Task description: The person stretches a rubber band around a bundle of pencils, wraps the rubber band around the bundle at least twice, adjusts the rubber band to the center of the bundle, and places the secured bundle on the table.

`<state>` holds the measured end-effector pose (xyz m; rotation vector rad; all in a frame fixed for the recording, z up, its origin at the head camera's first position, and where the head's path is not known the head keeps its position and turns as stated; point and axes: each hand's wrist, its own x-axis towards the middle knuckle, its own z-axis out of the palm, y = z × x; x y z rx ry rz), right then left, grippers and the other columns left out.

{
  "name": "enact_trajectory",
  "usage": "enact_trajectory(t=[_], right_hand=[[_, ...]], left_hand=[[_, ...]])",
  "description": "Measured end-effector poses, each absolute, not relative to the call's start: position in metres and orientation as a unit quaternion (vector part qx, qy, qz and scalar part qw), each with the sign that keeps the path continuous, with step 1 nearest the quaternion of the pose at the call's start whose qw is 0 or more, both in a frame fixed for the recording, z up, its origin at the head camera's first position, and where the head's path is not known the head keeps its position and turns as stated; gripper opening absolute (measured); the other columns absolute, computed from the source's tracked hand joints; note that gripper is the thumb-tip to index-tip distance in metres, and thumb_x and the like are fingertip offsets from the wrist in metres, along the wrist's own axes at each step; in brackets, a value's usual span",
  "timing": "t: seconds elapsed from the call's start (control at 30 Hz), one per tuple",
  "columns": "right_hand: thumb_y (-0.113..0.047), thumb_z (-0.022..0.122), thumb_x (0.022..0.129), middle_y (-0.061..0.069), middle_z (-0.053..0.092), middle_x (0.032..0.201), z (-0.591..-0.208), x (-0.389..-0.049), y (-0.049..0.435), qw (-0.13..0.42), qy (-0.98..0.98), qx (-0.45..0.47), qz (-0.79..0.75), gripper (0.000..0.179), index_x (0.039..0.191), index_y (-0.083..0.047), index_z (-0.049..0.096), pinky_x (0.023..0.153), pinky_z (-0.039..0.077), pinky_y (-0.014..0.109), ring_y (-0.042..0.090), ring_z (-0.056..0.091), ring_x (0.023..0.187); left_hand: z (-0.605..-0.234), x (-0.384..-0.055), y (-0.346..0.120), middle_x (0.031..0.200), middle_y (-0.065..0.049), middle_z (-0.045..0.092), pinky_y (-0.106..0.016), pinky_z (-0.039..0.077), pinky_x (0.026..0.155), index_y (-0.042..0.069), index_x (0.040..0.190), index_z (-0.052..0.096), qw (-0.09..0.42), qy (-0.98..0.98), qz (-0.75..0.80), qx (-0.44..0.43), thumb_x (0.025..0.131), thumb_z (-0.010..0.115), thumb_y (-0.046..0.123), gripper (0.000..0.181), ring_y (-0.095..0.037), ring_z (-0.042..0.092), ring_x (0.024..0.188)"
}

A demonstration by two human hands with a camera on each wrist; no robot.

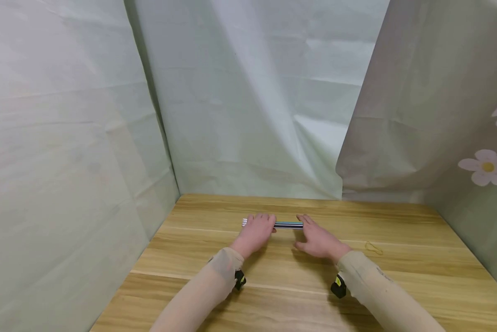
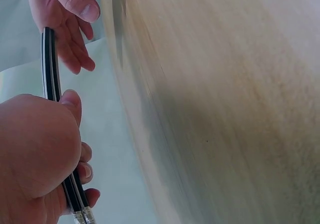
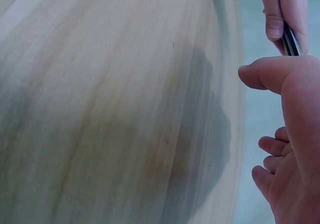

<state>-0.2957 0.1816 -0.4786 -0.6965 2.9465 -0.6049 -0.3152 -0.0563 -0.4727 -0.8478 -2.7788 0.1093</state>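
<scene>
A bundle of slim pencils [image 1: 289, 225] lies level above the table, dark and striped along its sides, with silvery bands on one end in the left wrist view. The left hand [image 1: 256, 232] grips it round the middle, thumb and fingers curled about the pencils [image 2: 51, 63]. At the bundle's other end, the right hand [image 1: 318, 238] has its fingers extended and its thumb apart. Its palm meets or nearly meets the pencil tips; contact is hard to tell. In the right wrist view, the right hand [image 3: 305, 134] covers part of the bundle.
A thin yellow rubber band [image 1: 374, 248] lies on the wooden table [image 1: 290, 304], to the right of the right hand. Pale sheets [image 1: 248, 92] hang behind and at the sides. Both forearms wear a dark wrist device.
</scene>
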Motion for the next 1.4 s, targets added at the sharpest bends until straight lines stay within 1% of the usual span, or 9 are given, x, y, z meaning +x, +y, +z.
enact_trajectory(t=[0.13,0.3,0.43,0.6,0.73,0.93,1.13,1.23,1.4], right_hand=[[-0.042,0.07,0.103,0.033,0.024,0.169,-0.478,-0.295,0.183,0.019,0.955,-0.23,-0.186,0.093,0.163,0.011,0.024,0.122,0.03,0.057,0.047,0.025,0.157],[-0.059,0.055,0.108,0.032,0.026,0.169,-0.478,-0.292,0.186,0.009,0.958,-0.229,-0.173,0.092,0.162,0.01,0.028,0.122,0.03,0.058,0.046,0.024,0.158],[-0.062,0.049,0.109,0.031,0.026,0.169,-0.479,-0.291,0.185,0.002,0.96,-0.225,-0.169,0.093,0.162,0.011,0.029,0.123,0.028,0.058,0.046,0.023,0.158],[-0.069,0.043,0.107,0.032,0.025,0.169,-0.48,-0.291,0.179,0.009,0.96,-0.224,-0.168,0.101,0.16,0.016,0.027,0.125,0.025,0.057,0.047,0.017,0.16],[-0.072,0.043,0.106,0.032,0.02,0.171,-0.482,-0.291,0.178,0.02,0.961,-0.213,-0.173,0.105,0.162,0.015,0.022,0.125,0.023,0.056,0.046,0.013,0.161],[-0.068,0.048,0.106,0.034,0.015,0.171,-0.482,-0.291,0.177,0.016,0.958,-0.198,-0.208,0.104,0.163,0.014,0.018,0.125,0.024,0.056,0.047,0.013,0.16],[-0.067,0.05,0.106,0.035,0.014,0.171,-0.476,-0.29,0.177,0.018,0.954,-0.2,-0.224,0.104,0.163,0.015,0.018,0.125,0.021,0.056,0.047,0.011,0.16],[-0.071,0.048,0.105,0.031,0.014,0.172,-0.475,-0.288,0.179,0.018,0.955,-0.207,-0.211,0.107,0.163,0.013,0.018,0.125,0.022,0.055,0.045,0.011,0.161],[-0.067,0.05,0.106,0.026,0.015,0.174,-0.475,-0.288,0.187,0.012,0.956,-0.221,-0.193,0.1,0.165,0.008,0.02,0.125,0.024,0.056,0.042,0.013,0.162]], left_hand=[[-0.472,-0.315,-0.058,0.106,-0.004,0.069,-0.041,0.044,0.08,0.014,0.107,0.054,0.118,-0.948,0.041,-0.292,0.111,0.058,0.034,0.02,-0.023,0.064,0.098],[-0.472,-0.314,-0.061,0.105,-0.004,0.069,-0.041,0.044,0.08,0.014,0.106,0.054,0.12,-0.949,0.034,-0.291,0.109,0.06,0.034,0.02,-0.023,0.064,0.098],[-0.474,-0.313,-0.062,0.101,-0.004,0.067,-0.039,0.041,0.078,0.015,0.104,0.054,0.122,-0.949,0.031,-0.289,0.109,0.061,0.033,0.02,-0.022,0.062,0.094],[-0.474,-0.311,-0.059,0.099,-0.004,0.065,-0.038,0.04,0.076,0.014,0.104,0.055,0.124,-0.948,0.036,-0.291,0.109,0.06,0.035,0.022,-0.023,0.061,0.093],[-0.474,-0.309,-0.057,0.103,-0.004,0.066,-0.039,0.041,0.079,0.015,0.106,0.055,0.117,-0.952,0.041,-0.281,0.109,0.059,0.035,0.021,-0.022,0.062,0.097],[-0.471,-0.308,-0.054,0.104,-0.004,0.066,-0.04,0.042,0.081,0.014,0.11,0.056,0.103,-0.955,0.025,-0.276,0.11,0.059,0.034,0.019,-0.022,0.061,0.098],[-0.47,-0.308,-0.052,0.103,-0.003,0.064,-0.041,0.044,0.082,0.015,0.11,0.055,0.118,-0.955,0.038,-0.268,0.109,0.06,0.03,0.017,-0.022,0.059,0.095],[-0.468,-0.308,-0.052,0.103,-0.004,0.064,-0.042,0.045,0.083,0.014,0.109,0.055,0.127,-0.953,0.044,-0.27,0.109,0.06,0.031,0.017,-0.023,0.06,0.097],[-0.465,-0.307,-0.054,0.102,-0.005,0.066,-0.041,0.044,0.081,0.015,0.105,0.056,0.149,-0.948,0.041,-0.278,0.108,0.061,0.034,0.02,-0.024,0.061,0.095]])
